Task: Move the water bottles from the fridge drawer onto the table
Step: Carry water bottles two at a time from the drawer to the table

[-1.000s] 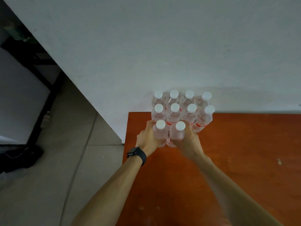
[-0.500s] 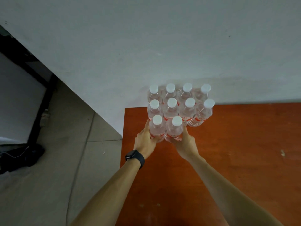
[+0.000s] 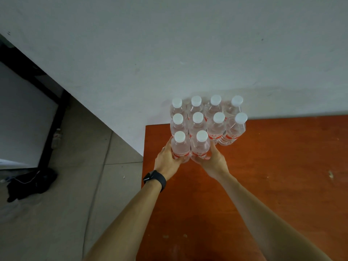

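Left hand: wrapped round the front-left water bottle.
Right hand: wrapped round the front-right water bottle.

We see the left forearm and the right forearm bare from the lower edge of the view up to the hands. On the wrist of the left hand sits a black watch — a smartwatch by its look, with a dark rectangular face, rounded corners, and a broad matt strap of the same black wrapping the whole wrist. We make out a thin pale ring on one finger of that hand — too small to tell more. The right hand and its wrist are bare.
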A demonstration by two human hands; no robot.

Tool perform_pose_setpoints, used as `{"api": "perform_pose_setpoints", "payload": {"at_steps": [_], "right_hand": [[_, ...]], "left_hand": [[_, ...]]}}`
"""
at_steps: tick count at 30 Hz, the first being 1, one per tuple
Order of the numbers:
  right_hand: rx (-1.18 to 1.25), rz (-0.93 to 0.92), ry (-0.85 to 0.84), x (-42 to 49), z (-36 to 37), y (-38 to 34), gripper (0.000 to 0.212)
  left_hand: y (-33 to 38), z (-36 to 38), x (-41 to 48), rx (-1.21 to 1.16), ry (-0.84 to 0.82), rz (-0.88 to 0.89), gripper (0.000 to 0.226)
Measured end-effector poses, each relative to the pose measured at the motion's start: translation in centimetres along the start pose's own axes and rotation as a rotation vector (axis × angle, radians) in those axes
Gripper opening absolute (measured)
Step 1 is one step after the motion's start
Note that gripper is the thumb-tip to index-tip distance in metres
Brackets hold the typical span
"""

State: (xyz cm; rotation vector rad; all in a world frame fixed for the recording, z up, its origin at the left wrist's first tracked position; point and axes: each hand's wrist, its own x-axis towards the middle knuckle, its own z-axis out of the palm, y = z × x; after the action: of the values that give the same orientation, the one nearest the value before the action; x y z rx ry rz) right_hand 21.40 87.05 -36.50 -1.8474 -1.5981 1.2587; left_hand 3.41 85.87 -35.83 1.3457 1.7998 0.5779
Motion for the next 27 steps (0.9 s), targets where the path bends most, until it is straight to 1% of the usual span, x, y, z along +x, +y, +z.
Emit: {"api": "perform_pose_setpoints", "payload": {"at_steps": [6,9,10,11,14,16,18,22,25,27], "right_hand": [[-0.01,-0.003,-0.042,-0.4,-0.5,-0.9,0.093],[-0.016,-0.01,-0.032,-1.5,-1.3,-0.8,0.089],[-0.02,0.0,-0.018,-2.3,-1.7,-0.6,0.086],[-0.029,0.025,-0.009,-3.1,-2.1,-0.3,0.082],[-0.09,0.084,-0.021,-6.1,-3.7,0.8,0.064],[-0.127,0.084,-0.032,-8.7,-5.2,1.6,0.049],[-0.218,0.031,-0.006,-11.5,-6.9,2.7,0.04],[-0.403,-0.062,0.092,-17.2,-11.0,6.2,0.04],[-0.484,-0.025,0.184,-22.3,-15.3,9.3,0.04],[-0.525,0.035,0.264,-26.4,-18.6,11.5,0.042]], "left_hand": [[1.2,-0.6,-0.6,-0.028,-0.065,-0.047,0.094],[0.7,-0.5,-1.3,-0.003,-0.04,-0.092,0.107],[0.5,-0.6,-1.6,0.013,-0.029,-0.107,0.106],[0.6,-0.7,-2.3,0.028,-0.029,-0.124,0.1],[0.7,-0.8,-4.8,0.093,-0.047,-0.133,0.062],[0.8,-0.2,-6.6,0.178,-0.079,-0.109,0.05],[1.7,0.8,-8.4,0.295,-0.108,-0.037,0.049],[5.3,4.7,-11.0,0.611,-0.203,0.222,0.048],[9.8,9.3,-13.1,0.779,-0.269,0.436,0.047],[13.5,13.2,-15.4,0.829,-0.318,0.567,0.046]]}}
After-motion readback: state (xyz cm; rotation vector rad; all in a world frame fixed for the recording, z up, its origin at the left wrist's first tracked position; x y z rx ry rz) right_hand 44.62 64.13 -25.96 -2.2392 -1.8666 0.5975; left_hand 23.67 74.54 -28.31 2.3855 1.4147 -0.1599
